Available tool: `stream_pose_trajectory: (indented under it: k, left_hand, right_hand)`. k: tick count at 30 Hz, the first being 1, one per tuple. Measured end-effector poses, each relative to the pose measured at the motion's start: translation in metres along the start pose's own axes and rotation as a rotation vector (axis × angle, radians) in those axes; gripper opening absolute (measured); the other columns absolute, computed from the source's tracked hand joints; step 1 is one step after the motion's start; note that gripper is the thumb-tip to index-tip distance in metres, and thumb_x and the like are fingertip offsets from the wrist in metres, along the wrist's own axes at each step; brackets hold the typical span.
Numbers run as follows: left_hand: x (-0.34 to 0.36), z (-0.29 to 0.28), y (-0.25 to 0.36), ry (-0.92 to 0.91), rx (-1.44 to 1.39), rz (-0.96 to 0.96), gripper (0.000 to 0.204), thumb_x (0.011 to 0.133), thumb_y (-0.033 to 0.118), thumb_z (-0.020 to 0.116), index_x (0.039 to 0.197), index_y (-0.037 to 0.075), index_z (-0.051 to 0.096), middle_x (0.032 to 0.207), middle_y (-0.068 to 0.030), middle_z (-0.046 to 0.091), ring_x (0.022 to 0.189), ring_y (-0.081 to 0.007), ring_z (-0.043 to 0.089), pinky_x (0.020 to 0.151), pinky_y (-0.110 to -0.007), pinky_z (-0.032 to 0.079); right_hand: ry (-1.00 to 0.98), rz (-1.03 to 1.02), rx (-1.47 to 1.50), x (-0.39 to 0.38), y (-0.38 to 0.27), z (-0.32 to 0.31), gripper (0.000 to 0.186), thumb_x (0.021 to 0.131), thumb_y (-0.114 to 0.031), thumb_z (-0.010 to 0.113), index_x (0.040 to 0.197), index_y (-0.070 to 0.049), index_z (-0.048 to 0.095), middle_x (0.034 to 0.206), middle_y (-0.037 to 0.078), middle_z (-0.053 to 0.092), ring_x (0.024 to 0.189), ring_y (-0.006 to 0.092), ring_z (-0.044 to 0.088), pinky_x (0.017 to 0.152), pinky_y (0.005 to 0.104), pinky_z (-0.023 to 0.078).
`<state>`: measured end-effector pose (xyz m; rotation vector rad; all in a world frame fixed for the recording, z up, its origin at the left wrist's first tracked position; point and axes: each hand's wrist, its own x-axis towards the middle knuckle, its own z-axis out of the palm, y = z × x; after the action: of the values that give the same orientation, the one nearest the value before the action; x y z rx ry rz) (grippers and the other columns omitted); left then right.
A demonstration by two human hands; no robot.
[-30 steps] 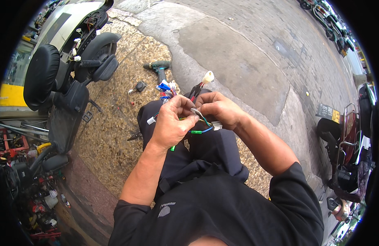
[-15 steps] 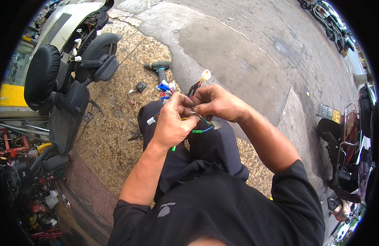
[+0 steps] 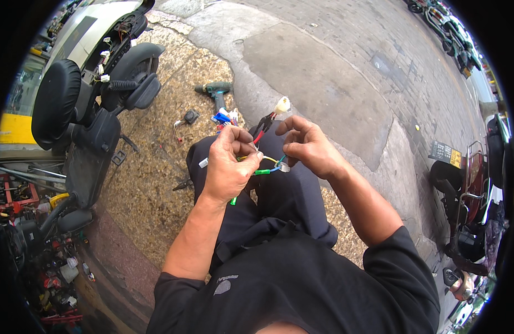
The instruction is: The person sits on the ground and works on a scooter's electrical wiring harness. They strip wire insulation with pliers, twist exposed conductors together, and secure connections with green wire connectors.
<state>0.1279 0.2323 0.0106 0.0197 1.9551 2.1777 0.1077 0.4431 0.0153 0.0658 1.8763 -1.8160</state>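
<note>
My left hand [image 3: 229, 167] is closed in a pinch over my lap, gripping a thin wire [image 3: 257, 149] with a pale tip. My right hand [image 3: 311, 149] is beside it, its fingers curled in and its thumb against a short green wire [image 3: 281, 159]. That wire runs to a clear white connector [image 3: 283, 167] below the fingers. Yellow and blue wires also join the connector, and a green sleeve [image 3: 262, 172] sits on the blue one. Beyond my hands, thicker red and black leads end in a white plug [image 3: 282, 104]. Behind my left hand is a bunch of blue and white connectors [image 3: 226, 117].
A teal and black cordless drill [image 3: 217, 92] lies on the pebbled ground beyond my knees, with a small black round part [image 3: 190, 116] nearer. At left stands a partly stripped scooter with a black seat [image 3: 58, 106]. A red scooter [image 3: 473, 192] is at right.
My hands have drawn apart: the right moved right, away from the left. The white connector swung slightly left and up, and the white plug shifted a little right.
</note>
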Motion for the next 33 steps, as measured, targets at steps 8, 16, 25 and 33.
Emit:
stream_pose_trajectory:
  k: [8,16,25,33]
  left_hand:
    - [0.001,0.001,-0.002,0.012,-0.054,-0.023,0.029,0.081,-0.008,0.068,0.103,0.003,0.052,0.083,-0.0035,0.063,0.074,-0.0081,0.06,0.071,-0.022,0.049]
    - [0.003,-0.002,-0.004,0.003,-0.112,-0.027,0.03,0.081,-0.009,0.067,0.104,0.003,0.052,0.084,-0.0033,0.063,0.074,-0.0078,0.061,0.071,-0.022,0.05]
    - [0.012,-0.012,-0.001,-0.097,-0.214,-0.107,0.032,0.081,-0.01,0.07,0.105,0.0,0.052,0.081,-0.0034,0.063,0.072,-0.0061,0.06,0.065,-0.02,0.048]
    - [0.007,-0.005,-0.002,-0.061,-0.148,-0.083,0.033,0.081,-0.009,0.071,0.106,0.0,0.051,0.081,-0.0038,0.064,0.072,-0.0056,0.06,0.064,-0.021,0.048]
  right_hand:
    - [-0.048,-0.245,0.459,-0.009,0.008,-0.005,0.039,0.088,-0.008,0.072,0.122,0.003,0.056,0.106,0.009,0.064,0.099,0.0144,0.061,0.087,0.0322,0.052]
    - [0.086,-0.749,-0.436,-0.018,0.008,0.014,0.022,0.078,0.003,0.07,0.098,-0.003,0.068,0.095,0.01,0.067,0.09,0.0233,0.068,0.077,0.0332,0.054]
    - [-0.19,-0.814,-1.125,-0.021,-0.011,0.016,0.017,0.074,-0.012,0.072,0.089,-0.006,0.067,0.087,0.013,0.056,0.077,0.0314,0.059,0.067,0.0425,0.051]
    - [-0.108,-0.817,-0.594,-0.015,-0.023,0.013,0.018,0.074,-0.015,0.077,0.087,-0.003,0.071,0.098,0.014,0.063,0.092,0.0341,0.063,0.078,0.0424,0.053]
